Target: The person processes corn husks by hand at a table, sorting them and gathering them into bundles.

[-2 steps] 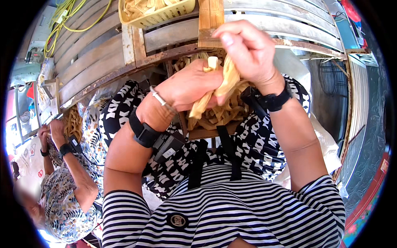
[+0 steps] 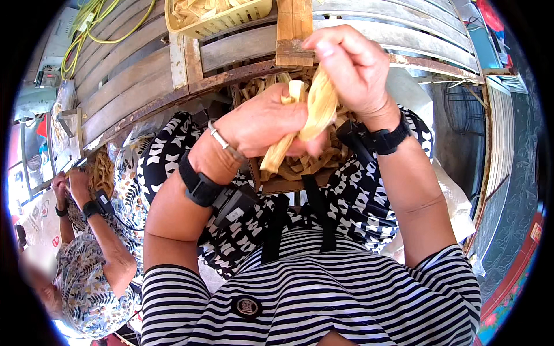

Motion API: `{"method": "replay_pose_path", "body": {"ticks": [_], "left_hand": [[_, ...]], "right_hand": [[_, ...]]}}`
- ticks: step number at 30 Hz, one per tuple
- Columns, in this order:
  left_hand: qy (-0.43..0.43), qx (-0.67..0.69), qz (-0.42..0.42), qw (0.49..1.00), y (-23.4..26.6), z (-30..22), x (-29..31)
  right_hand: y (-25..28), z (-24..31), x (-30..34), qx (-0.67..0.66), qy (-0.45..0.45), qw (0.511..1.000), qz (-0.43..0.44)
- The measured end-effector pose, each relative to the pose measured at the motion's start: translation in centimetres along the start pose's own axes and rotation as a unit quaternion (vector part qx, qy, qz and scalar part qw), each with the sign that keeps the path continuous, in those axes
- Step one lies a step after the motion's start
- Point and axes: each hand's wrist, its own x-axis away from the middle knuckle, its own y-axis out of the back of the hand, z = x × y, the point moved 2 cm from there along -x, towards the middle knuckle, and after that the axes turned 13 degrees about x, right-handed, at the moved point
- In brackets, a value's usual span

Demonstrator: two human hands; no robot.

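Weathered grey wooden slats make up the desk [image 2: 138, 75] ahead of me, w/ a rusty metal edge along its near side and a wooden post [image 2: 293, 32] standing up from it. Head view, only one I've got: a yellow plastic basket [image 2: 222, 20] sits on the slats at top, filled w/ pale strips, and a yellow-green cord [image 2: 95, 26] loops across the far left corner.

My left hand [image 2: 262, 124] is closed round the lower part of a pale yellow dried leaf strip [image 2: 314, 109], fingers curled over it, a thin bracelet and black wrist strap behind it. My right hand [image 2: 349, 66] is above and just to the right, thumb and fingers pinched on the upper end of the same strip, black strap on that wrist too. So both hands hold the strip, raised in front of my chest, its tail hanging down below my left hand.

Right under my hands, on my lap, is a shallow wooden tray [image 2: 283, 184] heaped w/ more of the same tan strips. Lap is covered by black-and-white patterned cloth [image 2: 167, 155], and I'm in a black-and-white striped shirt [image 2: 323, 300] w/ black straps running up the front.

Lower left, well apart from me, another person [image 2: 98, 271] in a floral top has both hands raised on a bundle of similar strips. White sacking [image 2: 450, 202] lies to my right
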Motion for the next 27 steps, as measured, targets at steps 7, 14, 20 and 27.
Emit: {"method": "replay_pose_path", "body": {"ticks": [7,14,20,27], "left_hand": [[-0.283,-0.587,-0.129,0.747,0.8,-3.1,0.0],[-0.478,-0.676,-0.153,0.540,0.6,-2.7,0.2],[-0.392,-0.573,-0.273,0.666,1.6,-3.1,0.3],[-0.234,-0.643,-0.175,0.708,2.2,-2.5,0.1]], "right_hand": [[-0.7,-0.7,1.6,-0.186,-0.394,0.872,0.224],[-2.2,-0.1,3.4,-0.475,-0.513,0.680,0.221],[-2.0,0.4,2.2,-0.250,-0.357,0.899,0.035],[-1.6,0.1,3.3,0.130,-0.118,0.960,0.219]]}}
